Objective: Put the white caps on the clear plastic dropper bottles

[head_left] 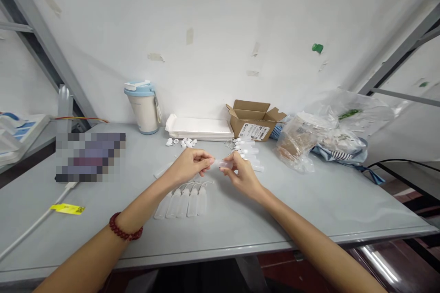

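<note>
A small translucent plastic bottle [225, 164] lies sideways between the fingers of my right hand [242, 175], its neck toward the left. My left hand [190, 165] pinches close by at the neck end; what its fingertips hold is too small to make out. Below the left hand, several translucent bottles [184, 202] lie in a row with thin white cords at their tops. More bottles [250, 151] with white caps lie behind the right hand. Small white caps [187, 143] are scattered beyond the left hand.
At the back stand a cream cup with a blue lid [146, 110], a stack of white trays [201, 128] and an open cardboard box [254, 121]. Plastic bags [300, 142] lie to the right. A blurred-out device [92, 158] with a white cable [37, 224] is at the left.
</note>
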Available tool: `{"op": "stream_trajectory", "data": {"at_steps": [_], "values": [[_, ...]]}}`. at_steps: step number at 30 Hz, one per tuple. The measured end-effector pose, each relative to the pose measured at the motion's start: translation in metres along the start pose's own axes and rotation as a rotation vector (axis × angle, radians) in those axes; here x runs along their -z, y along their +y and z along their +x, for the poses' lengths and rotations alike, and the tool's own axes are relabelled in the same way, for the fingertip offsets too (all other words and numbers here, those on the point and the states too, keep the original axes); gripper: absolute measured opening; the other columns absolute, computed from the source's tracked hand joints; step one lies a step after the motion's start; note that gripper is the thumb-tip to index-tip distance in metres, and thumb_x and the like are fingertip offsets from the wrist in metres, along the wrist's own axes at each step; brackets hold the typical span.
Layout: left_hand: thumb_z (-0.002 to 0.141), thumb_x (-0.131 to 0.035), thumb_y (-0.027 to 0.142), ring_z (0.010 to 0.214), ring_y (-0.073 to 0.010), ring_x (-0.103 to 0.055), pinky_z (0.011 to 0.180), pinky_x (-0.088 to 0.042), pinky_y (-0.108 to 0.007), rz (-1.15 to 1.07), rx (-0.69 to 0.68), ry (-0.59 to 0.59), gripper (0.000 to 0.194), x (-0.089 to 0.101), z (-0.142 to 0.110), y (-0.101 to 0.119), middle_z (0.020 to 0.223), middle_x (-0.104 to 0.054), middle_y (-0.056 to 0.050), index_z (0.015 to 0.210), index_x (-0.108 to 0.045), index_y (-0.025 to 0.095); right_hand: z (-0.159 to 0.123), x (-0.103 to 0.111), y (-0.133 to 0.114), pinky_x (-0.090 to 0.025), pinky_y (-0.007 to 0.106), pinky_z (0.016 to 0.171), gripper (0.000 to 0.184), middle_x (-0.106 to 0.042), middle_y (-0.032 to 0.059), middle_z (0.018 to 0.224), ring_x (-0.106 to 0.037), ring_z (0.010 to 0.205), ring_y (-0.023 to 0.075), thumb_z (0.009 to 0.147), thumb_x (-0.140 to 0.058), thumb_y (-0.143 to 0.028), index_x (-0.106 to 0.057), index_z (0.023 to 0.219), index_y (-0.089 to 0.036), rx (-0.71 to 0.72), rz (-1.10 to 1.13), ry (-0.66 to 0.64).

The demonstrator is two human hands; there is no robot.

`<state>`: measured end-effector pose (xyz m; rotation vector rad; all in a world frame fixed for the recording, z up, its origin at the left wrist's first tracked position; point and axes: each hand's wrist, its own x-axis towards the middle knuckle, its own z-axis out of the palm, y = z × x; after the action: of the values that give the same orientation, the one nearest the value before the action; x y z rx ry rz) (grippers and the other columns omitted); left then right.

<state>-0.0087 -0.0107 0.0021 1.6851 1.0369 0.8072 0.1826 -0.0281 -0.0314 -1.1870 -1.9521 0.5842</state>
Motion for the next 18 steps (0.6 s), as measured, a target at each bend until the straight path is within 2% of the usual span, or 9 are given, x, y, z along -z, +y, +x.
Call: {"op": "stream_trajectory", "data": {"at_steps": [8, 16, 18], "values": [[0.076, -0.056, 0.038, 0.056, -0.0119, -0.053, 0.057, -0.047, -0.025, 0.163, -0.079, 0.012, 0.026, 0.0019, -0.0008, -0.0011, 0.07, -0.062, -0.001, 0.08, -0.068, 0.016, -0.0001, 0.0, 0.0022, -0.04, 0.027, 0.061, 0.01, -0.057, 0.0016, 0.074, -0.053, 0.063, 0.0147, 0.082, -0.05, -0.023, -0.044, 0.089, -0.02, 0.023, -0.092, -0.037], [0.077, -0.056, 0.038, 0.058, -0.0118, -0.053, 0.056, -0.047, -0.025, 0.155, -0.119, 0.007, 0.026, 0.0027, -0.0005, 0.0, 0.08, -0.066, -0.003, 0.085, -0.07, 0.018, -0.0004, 0.0008, -0.0007, -0.04, 0.027, 0.06, 0.012, -0.055, -0.0013, 0.066, -0.053, 0.06, 0.0144, 0.082, -0.052, -0.025, -0.044, 0.091, -0.02, 0.003, -0.052, -0.021], [0.076, -0.058, 0.038, 0.059, -0.0121, -0.054, 0.057, -0.047, -0.025, 0.13, -0.095, 0.013, 0.025, 0.0033, -0.0005, 0.0009, 0.076, -0.065, -0.003, 0.085, -0.07, 0.018, -0.0005, 0.0009, -0.0013, -0.04, 0.027, 0.059, 0.013, -0.054, -0.0024, 0.063, -0.053, 0.058, 0.0143, 0.083, -0.051, -0.025, -0.044, 0.091, -0.02, -0.015, -0.036, -0.023]]}}
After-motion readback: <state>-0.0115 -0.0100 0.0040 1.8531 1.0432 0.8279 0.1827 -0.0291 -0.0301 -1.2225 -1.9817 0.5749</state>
